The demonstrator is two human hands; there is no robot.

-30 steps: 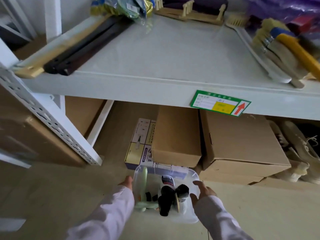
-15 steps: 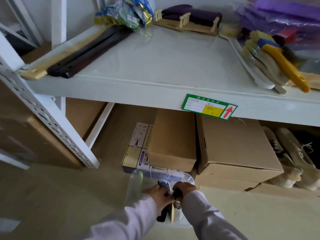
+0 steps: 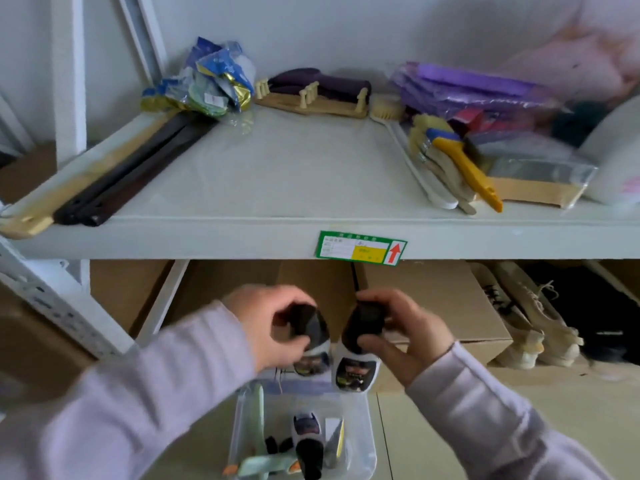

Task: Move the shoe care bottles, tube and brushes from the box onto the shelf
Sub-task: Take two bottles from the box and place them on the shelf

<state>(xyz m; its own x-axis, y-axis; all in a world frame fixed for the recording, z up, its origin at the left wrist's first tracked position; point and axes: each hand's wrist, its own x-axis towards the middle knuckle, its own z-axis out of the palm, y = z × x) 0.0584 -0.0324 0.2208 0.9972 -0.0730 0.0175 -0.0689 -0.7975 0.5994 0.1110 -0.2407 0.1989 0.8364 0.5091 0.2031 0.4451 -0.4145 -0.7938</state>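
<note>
Both hands rose from the box (image 3: 367,431); left grip (image 3: 273,327) and right grip (image 3: 398,336) each clasp a bottle (image 3: 356,372).

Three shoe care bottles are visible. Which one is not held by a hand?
The bottle still in the clear box, the lowest one. The other two are lifted below the shelf edge, one in the left hand, one in the right hand.

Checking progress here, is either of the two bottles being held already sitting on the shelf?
No, the left hand and right hand each hold a bottle below the shelf.
</note>
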